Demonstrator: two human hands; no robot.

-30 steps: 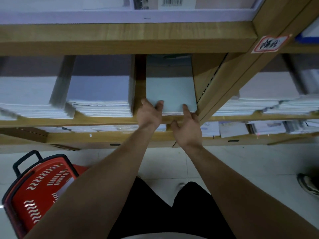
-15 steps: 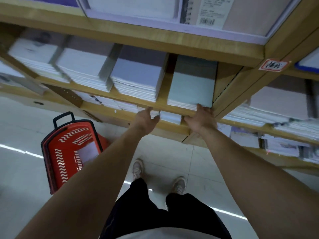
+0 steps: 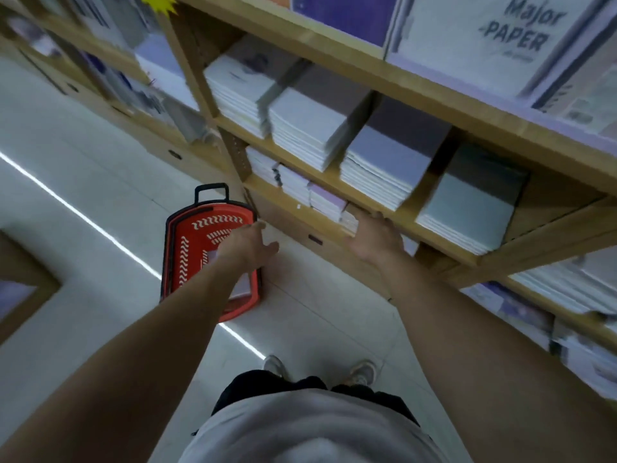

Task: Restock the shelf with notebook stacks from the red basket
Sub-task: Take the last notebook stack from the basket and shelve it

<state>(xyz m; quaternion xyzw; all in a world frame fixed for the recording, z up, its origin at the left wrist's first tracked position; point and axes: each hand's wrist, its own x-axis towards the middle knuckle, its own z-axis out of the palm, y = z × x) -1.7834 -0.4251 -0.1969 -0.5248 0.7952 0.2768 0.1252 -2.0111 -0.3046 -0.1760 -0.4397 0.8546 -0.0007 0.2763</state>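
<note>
A red basket (image 3: 187,248) with a black handle stands on the floor at the foot of the wooden shelf (image 3: 334,190). A pale notebook (image 3: 241,285) shows inside it, partly hidden by my forearm. My left hand (image 3: 248,244) hangs open above the basket's right side, fingers spread, holding nothing. My right hand (image 3: 375,235) is open in front of the shelf's front edge, empty. A pale blue notebook stack (image 3: 467,208) lies on the shelf to the right of it. White and lilac notebook stacks (image 3: 384,162) fill the shelf to the left.
More notebook stacks lie on the lower shelf (image 3: 300,192) and on the right unit (image 3: 567,289). Large pads marked "Major PAPER" (image 3: 521,31) stand on the top shelf. My shoes (image 3: 362,370) are on the white tiled floor. A wooden unit's corner (image 3: 23,295) juts in at the left.
Both hands have come off the pale blue stack, which stays on the shelf. My left hand has swung down and left over the basket. My view has turned left and down.
</note>
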